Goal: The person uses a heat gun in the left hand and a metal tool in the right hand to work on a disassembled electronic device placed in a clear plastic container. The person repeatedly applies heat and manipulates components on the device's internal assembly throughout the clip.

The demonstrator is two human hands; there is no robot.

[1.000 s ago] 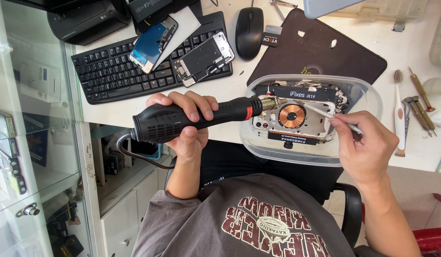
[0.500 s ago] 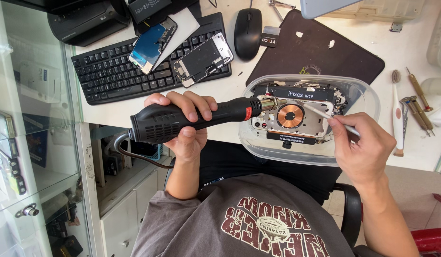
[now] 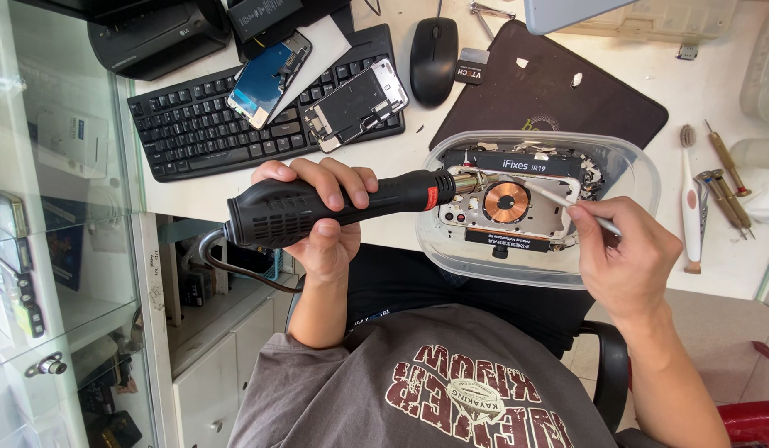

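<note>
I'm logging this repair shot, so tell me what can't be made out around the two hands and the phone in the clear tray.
Head view only:
- Nozzle tip of the heat gun, held by the left hand: too small against the phone to tell whether it touches.
- Thin tool in the right hand: its back end is hidden by the fingers.
- Heat gun cord: drops behind the desk edge.
- Clear tray: contents under the phone are hidden.

White desk (image 3: 716,58) spreads beyond the hands, daylight bright across it. Off to the left, a glass display cabinet (image 3: 44,249); below it, white cupboard doors (image 3: 206,373). Black chair armrest (image 3: 610,373) by the right forearm.
</note>
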